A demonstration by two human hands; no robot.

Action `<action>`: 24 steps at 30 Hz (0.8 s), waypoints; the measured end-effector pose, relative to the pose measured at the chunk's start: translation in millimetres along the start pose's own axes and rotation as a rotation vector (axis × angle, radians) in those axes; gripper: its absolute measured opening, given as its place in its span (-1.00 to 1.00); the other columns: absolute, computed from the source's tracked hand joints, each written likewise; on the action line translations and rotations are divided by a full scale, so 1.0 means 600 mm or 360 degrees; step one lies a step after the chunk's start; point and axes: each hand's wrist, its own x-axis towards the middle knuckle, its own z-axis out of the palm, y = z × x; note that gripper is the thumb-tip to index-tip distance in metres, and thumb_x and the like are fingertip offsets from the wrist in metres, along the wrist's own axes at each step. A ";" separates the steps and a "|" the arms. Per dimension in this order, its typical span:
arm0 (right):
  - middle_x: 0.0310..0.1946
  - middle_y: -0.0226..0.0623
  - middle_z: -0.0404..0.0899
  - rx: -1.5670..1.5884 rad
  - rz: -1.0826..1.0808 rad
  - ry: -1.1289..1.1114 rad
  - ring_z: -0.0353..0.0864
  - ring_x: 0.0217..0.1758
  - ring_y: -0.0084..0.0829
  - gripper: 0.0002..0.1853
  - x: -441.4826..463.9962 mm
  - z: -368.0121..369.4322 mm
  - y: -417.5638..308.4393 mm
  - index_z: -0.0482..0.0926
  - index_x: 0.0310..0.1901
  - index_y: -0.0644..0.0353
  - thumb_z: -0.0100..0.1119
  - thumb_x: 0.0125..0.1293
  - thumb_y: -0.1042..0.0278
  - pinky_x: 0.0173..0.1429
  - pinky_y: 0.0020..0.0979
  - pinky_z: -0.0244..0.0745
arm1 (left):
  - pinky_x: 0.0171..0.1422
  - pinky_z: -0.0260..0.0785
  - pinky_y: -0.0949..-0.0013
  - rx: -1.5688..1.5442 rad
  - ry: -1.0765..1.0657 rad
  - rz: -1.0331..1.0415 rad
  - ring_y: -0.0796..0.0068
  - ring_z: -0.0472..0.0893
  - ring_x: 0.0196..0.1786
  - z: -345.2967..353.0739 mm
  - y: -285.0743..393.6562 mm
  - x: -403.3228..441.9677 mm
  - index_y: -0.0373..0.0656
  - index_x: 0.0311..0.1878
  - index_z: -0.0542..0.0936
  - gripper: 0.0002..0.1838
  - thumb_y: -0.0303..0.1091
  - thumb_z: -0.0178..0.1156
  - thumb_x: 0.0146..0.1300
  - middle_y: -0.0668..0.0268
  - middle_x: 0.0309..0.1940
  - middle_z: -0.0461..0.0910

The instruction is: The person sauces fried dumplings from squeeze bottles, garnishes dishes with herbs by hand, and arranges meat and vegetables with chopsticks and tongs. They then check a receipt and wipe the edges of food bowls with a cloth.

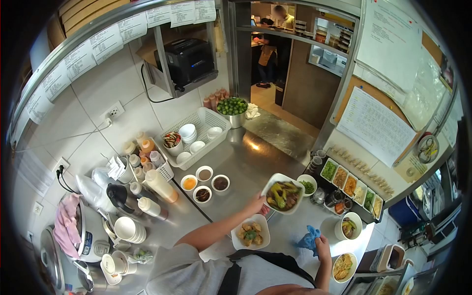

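My left hand [259, 205] grips the near-left edge of a square white bowl [266, 191] and holds it tilted over the steel counter. Green vegetables in brown sauce [283, 194] lie inside it. Low by my right side, my right hand [323, 247] is closed on a crumpled blue cloth [309, 240]. Close to my body stands another square white bowl [263, 227] of browned pieces with a green garnish. Right of the cloth are a round bowl with meat and greens [349, 227] and a bowl of noodles [344, 267].
Four sauce cups [203, 194] sit left of centre. A bowl of chopped greens [308, 186] stands beside a topping rack [353, 186]. Squeeze bottles [152, 208], a white basket [200, 147] and a pot of limes [232, 111] line the left and back.
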 end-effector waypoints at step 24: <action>-0.29 0.03 0.65 -0.1051 0.0115 0.0466 0.66 -0.19 -0.05 -0.42 0.030 0.046 -0.017 0.58 -0.10 0.26 0.36 0.01 -0.09 -0.08 -0.20 0.52 | -0.40 0.63 0.29 -0.0142 0.0130 -0.0022 0.32 0.66 -0.49 -0.123 -0.089 0.107 -0.34 0.04 0.35 -0.72 -0.33 -0.14 0.43 0.01 -0.37 0.63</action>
